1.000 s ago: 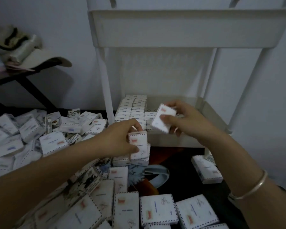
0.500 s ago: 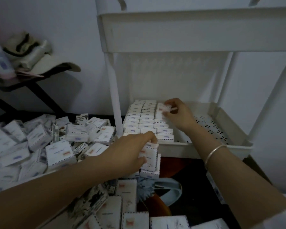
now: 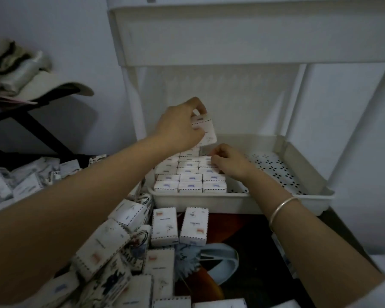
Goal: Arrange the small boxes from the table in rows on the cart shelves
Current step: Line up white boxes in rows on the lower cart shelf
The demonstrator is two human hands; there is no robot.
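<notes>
My left hand (image 3: 179, 125) holds a small white box (image 3: 206, 132) in the air above the back of the cart's lower shelf (image 3: 276, 200). Rows of small white boxes (image 3: 190, 182) stand packed along the left side of that shelf. My right hand (image 3: 229, 162) rests on the right-hand row with its fingers curled on a box there; whether it grips the box is unclear. Several loose boxes (image 3: 165, 225) lie piled on the dark table (image 3: 253, 274) in front of the cart and to the left.
The cart's upper shelf (image 3: 242, 34) overhangs the lower one. White cart posts (image 3: 133, 101) rise at the shelf corners. The right half of the lower shelf shows its perforated floor (image 3: 276, 170). A cap and cloth (image 3: 27, 78) sit on a dark stand at left.
My left hand lifted a box from the table pile up over the shelf rows. My right hand moved its box down onto the right-hand row.
</notes>
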